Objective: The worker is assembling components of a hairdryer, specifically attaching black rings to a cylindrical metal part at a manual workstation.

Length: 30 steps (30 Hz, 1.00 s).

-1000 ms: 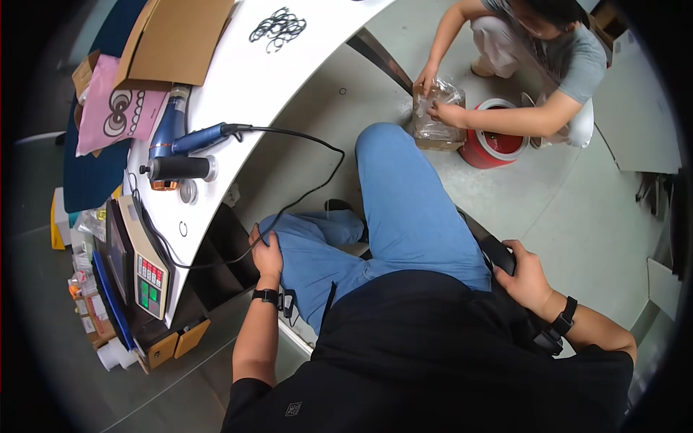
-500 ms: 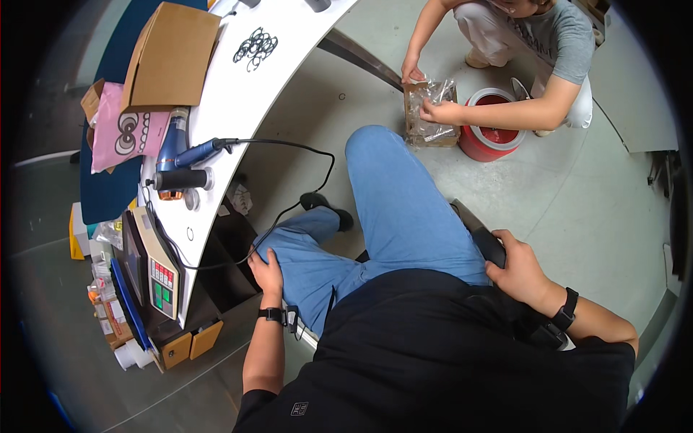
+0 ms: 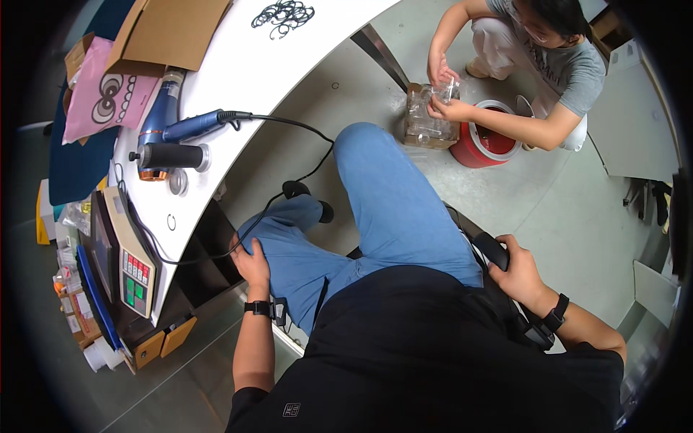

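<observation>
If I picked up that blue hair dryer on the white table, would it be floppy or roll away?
The hair dryer would probably feel stiff, because its body looks hard-shelled. Its black cord would likely flop, since it hangs in loose curves off the table. Rolling seems unlikely, because the handle sticks out sideways.

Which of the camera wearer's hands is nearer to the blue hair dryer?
Left. The left hand rests on the left leg, to the right of the hair dryer; the right hand is much farther right, on what looks like a black armrest.
</observation>
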Each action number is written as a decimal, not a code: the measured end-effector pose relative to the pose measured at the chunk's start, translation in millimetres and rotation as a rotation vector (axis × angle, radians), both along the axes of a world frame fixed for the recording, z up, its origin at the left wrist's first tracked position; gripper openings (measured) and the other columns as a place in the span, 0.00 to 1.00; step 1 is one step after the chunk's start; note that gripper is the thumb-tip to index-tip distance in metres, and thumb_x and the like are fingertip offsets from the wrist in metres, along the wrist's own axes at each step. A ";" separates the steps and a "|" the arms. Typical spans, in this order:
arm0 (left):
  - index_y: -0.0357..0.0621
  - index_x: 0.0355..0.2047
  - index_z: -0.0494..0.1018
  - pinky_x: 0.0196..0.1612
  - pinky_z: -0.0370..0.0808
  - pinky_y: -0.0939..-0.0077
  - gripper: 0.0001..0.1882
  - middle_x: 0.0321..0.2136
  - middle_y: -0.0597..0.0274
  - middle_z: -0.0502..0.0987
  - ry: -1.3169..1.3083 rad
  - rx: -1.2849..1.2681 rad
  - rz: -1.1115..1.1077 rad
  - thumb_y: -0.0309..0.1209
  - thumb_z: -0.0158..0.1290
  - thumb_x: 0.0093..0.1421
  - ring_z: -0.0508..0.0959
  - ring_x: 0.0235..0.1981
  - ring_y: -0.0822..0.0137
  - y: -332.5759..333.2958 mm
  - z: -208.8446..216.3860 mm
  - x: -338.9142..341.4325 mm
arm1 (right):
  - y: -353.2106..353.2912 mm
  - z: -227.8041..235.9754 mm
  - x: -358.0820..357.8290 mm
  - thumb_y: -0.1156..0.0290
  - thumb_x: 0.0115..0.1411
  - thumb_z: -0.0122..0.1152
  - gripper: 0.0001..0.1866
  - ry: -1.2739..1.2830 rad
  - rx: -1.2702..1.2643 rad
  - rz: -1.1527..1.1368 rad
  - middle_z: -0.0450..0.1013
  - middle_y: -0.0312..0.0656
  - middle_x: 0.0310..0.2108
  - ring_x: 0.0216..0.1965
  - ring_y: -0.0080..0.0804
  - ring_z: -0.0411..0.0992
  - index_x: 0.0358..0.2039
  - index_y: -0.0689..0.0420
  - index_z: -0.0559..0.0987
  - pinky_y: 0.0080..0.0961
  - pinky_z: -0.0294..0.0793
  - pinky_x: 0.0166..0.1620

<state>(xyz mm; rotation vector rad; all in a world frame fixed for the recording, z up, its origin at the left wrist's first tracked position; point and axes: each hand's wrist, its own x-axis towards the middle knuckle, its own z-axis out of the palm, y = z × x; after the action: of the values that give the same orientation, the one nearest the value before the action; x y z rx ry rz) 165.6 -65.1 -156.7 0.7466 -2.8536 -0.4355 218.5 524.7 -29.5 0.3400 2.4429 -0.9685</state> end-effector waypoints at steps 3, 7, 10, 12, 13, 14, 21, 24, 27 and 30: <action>0.36 0.66 0.67 0.69 0.62 0.58 0.32 0.64 0.41 0.68 0.044 -0.019 -0.029 0.42 0.54 0.67 0.66 0.66 0.43 -10.5 -3.3 4.6 | 0.3 -2.5 -0.8 0.73 0.54 0.66 0.27 0.003 0.008 0.019 0.78 0.59 0.28 0.30 0.57 0.79 0.55 0.61 0.70 0.40 0.79 0.36; 0.37 0.66 0.67 0.69 0.61 0.58 0.31 0.63 0.40 0.68 0.040 0.009 -0.004 0.42 0.54 0.67 0.65 0.66 0.43 -11.8 -2.4 4.6 | -1.2 -3.0 -3.7 0.74 0.54 0.66 0.27 0.000 0.004 0.019 0.78 0.60 0.28 0.30 0.57 0.79 0.55 0.61 0.70 0.40 0.79 0.36; 0.37 0.65 0.68 0.69 0.61 0.59 0.30 0.62 0.40 0.69 0.047 -0.004 -0.012 0.40 0.54 0.67 0.67 0.65 0.44 -10.6 -4.1 -1.5 | -1.4 -2.2 -4.3 0.74 0.55 0.66 0.27 0.004 -0.005 0.009 0.78 0.60 0.29 0.30 0.57 0.79 0.55 0.61 0.70 0.41 0.78 0.36; 0.37 0.64 0.68 0.69 0.61 0.60 0.29 0.62 0.40 0.69 0.053 -0.011 -0.007 0.40 0.54 0.68 0.67 0.65 0.44 -9.8 -4.6 -2.8 | -1.6 -1.3 -6.2 0.74 0.55 0.66 0.27 0.009 -0.009 0.014 0.78 0.60 0.29 0.30 0.57 0.79 0.55 0.61 0.70 0.41 0.78 0.36; 0.37 0.65 0.68 0.68 0.61 0.59 0.30 0.62 0.40 0.69 0.049 -0.002 -0.008 0.41 0.54 0.67 0.67 0.65 0.44 -9.8 -4.3 -3.1 | -1.9 -0.2 -6.8 0.73 0.54 0.66 0.26 0.009 -0.009 0.010 0.78 0.60 0.28 0.31 0.58 0.79 0.54 0.61 0.71 0.42 0.79 0.36; 0.37 0.65 0.67 0.68 0.62 0.58 0.31 0.63 0.40 0.68 0.046 0.007 -0.009 0.41 0.54 0.67 0.66 0.65 0.43 -10.0 -3.9 -3.6 | -2.5 1.1 -7.4 0.72 0.54 0.66 0.26 0.009 -0.008 0.007 0.78 0.60 0.28 0.31 0.60 0.79 0.53 0.60 0.71 0.43 0.79 0.37; 0.39 0.65 0.68 0.67 0.63 0.57 0.31 0.63 0.41 0.68 0.063 0.038 0.007 0.42 0.54 0.66 0.66 0.66 0.43 -8.9 -2.5 -0.6 | -1.7 -0.3 -3.3 0.73 0.55 0.65 0.26 0.008 -0.005 0.028 0.77 0.57 0.27 0.28 0.53 0.79 0.54 0.61 0.70 0.39 0.78 0.36; 0.40 0.65 0.68 0.67 0.63 0.57 0.30 0.63 0.41 0.68 0.068 0.056 0.022 0.41 0.54 0.66 0.66 0.65 0.43 -6.5 -1.8 -0.4 | -3.6 1.5 -4.5 0.73 0.55 0.65 0.26 0.002 -0.002 0.028 0.77 0.56 0.27 0.28 0.52 0.78 0.54 0.61 0.70 0.38 0.78 0.35; 0.38 0.63 0.69 0.68 0.62 0.58 0.28 0.61 0.42 0.70 0.091 0.028 0.004 0.39 0.54 0.67 0.67 0.64 0.44 -5.7 -1.1 -2.1 | -6.3 2.4 -7.8 0.71 0.54 0.66 0.25 -0.038 0.017 0.012 0.78 0.60 0.27 0.32 0.59 0.80 0.53 0.60 0.71 0.44 0.79 0.37; 0.37 0.63 0.70 0.68 0.62 0.58 0.27 0.61 0.42 0.70 0.099 0.043 0.021 0.38 0.54 0.67 0.68 0.64 0.44 -4.9 -1.5 -3.2 | -5.4 -0.9 -7.2 0.71 0.54 0.66 0.25 -0.026 0.047 0.035 0.78 0.59 0.27 0.31 0.59 0.80 0.53 0.60 0.71 0.44 0.79 0.36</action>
<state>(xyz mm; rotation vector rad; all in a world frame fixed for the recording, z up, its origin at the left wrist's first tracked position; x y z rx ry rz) 162.4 -70.0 -158.2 0.7405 -2.7497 -0.5173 211.3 519.2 -30.4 0.3222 2.4433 -0.8874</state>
